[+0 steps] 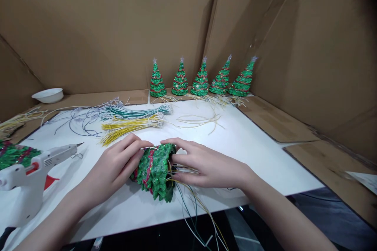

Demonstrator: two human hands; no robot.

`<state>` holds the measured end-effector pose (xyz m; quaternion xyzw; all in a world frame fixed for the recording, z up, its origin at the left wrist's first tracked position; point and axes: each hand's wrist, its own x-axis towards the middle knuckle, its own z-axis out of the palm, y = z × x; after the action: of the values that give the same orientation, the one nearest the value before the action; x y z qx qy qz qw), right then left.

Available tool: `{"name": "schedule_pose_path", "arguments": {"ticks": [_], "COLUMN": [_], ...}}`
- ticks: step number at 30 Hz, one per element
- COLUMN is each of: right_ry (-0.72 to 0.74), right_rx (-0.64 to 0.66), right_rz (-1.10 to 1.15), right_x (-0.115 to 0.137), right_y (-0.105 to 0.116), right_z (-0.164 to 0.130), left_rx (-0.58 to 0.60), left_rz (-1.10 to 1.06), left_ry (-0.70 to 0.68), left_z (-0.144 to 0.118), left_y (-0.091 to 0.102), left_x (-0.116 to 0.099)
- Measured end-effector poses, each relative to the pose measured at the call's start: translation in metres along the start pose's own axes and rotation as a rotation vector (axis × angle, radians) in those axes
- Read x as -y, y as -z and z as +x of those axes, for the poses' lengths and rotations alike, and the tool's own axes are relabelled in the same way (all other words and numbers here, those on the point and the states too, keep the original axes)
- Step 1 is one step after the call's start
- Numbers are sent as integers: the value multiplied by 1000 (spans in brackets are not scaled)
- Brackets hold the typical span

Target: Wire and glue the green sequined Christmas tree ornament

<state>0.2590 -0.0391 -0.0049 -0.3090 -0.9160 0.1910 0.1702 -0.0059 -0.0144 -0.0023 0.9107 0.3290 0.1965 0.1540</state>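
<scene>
You are seeing a white glue gun [32,172] lying left of your hands | yellow wire bundle [129,125] and green wire bundle [135,111] lying beyond them | five finished trees [201,80] standing farther back | white bowl [48,95] sitting far left

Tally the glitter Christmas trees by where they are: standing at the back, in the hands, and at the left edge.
Standing trees in the back row: 5
Tree held on its side by the left hand and right hand, tree: 1
Tree at left edge, partly cut off: 1
Total: 7
</scene>
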Motion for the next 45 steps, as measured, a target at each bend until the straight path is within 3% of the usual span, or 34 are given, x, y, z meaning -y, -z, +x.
{"name": "schedule_pose_path", "arguments": {"ticks": [7,45], "right_ry": [10,14], "right_rx": [13,10], "right_rz": [35,113], "right_x": [-2,-4], "right_y": [0,-1], "right_z": [-1,0], "left_rx": [-53,-50], "left_rz": [-46,-33], "left_ry": [-28,-43], "left_z": [-1,-2], "left_y": [-7,-7], "left_x": [-1,1]}}
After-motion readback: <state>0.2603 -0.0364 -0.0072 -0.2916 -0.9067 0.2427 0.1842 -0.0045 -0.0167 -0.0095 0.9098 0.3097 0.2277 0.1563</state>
